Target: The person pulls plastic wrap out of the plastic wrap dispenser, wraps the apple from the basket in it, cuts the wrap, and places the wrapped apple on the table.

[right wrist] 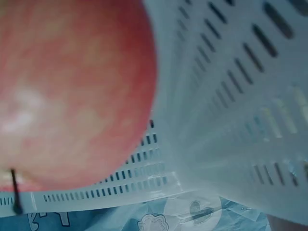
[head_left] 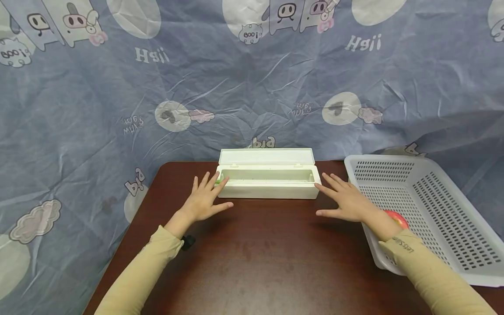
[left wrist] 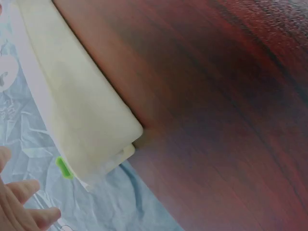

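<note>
A long white box (head_left: 267, 190) lies at the table's far side, its hinged lid (head_left: 266, 156) raised; the trough shows no large item inside. A small green piece (left wrist: 64, 167) sticks out at its left end. My left hand (head_left: 202, 201) is spread palm down by that end, holding nothing; some of its fingers (left wrist: 24, 191) enter the left wrist view. By the box's right end my right hand (head_left: 346, 201) is spread too, with nothing held. Whether fingertips touch the box, I cannot tell. A red apple (right wrist: 72, 91), partly hidden by my right forearm in the head view, sits in the basket.
The light grey perforated basket (head_left: 456, 210) stands at the right, under my right forearm. A dark brown wooden table (head_left: 267, 253) carries everything. Behind it hangs a blue-grey printed cloth (head_left: 244, 96). A small black item (head_left: 188, 242) shows at my left wrist.
</note>
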### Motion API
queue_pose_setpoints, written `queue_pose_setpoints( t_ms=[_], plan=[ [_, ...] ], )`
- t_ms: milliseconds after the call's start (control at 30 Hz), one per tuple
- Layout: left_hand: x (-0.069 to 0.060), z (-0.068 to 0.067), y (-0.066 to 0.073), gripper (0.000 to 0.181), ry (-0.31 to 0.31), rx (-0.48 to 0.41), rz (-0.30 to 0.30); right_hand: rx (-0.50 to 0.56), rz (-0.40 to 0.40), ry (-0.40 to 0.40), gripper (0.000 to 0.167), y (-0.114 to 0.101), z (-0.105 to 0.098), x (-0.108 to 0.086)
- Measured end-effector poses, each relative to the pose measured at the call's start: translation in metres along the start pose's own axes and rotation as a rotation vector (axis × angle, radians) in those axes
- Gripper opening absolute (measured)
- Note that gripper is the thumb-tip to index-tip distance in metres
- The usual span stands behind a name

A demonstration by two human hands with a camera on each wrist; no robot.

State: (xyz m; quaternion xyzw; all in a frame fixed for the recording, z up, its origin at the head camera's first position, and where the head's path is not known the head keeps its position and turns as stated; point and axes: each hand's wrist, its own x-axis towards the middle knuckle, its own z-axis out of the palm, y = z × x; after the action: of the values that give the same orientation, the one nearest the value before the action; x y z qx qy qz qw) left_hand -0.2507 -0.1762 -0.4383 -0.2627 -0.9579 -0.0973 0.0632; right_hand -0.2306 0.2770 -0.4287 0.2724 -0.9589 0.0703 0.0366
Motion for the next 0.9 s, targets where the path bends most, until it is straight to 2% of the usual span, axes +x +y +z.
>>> queue_pose_setpoints(
  t_ms=[200,433,600,733,900],
  plan=[
    [0.005,-0.007,-0.002,0.076,0.027,0.013,0.003,0.039,-0.004,0.012,0.082,-0.006,-0.006,0.006],
    [0.011,-0.013,-0.005,0.073,0.085,-0.063,0.002,0.056,-0.038,0.087,0.079,-0.010,-0.017,0.017],
    [0.017,-0.017,-0.006,0.070,0.142,-0.253,-0.031,0.212,0.011,0.073,0.079,-0.012,-0.028,0.024],
    [0.021,-0.021,-0.007,0.068,0.163,-0.401,-0.069,0.334,0.048,0.072,0.077,-0.013,-0.040,0.030],
    [0.026,-0.026,-0.007,0.062,0.166,-0.505,-0.116,0.374,0.077,0.081,0.071,-0.014,-0.056,0.035]
  ],
)
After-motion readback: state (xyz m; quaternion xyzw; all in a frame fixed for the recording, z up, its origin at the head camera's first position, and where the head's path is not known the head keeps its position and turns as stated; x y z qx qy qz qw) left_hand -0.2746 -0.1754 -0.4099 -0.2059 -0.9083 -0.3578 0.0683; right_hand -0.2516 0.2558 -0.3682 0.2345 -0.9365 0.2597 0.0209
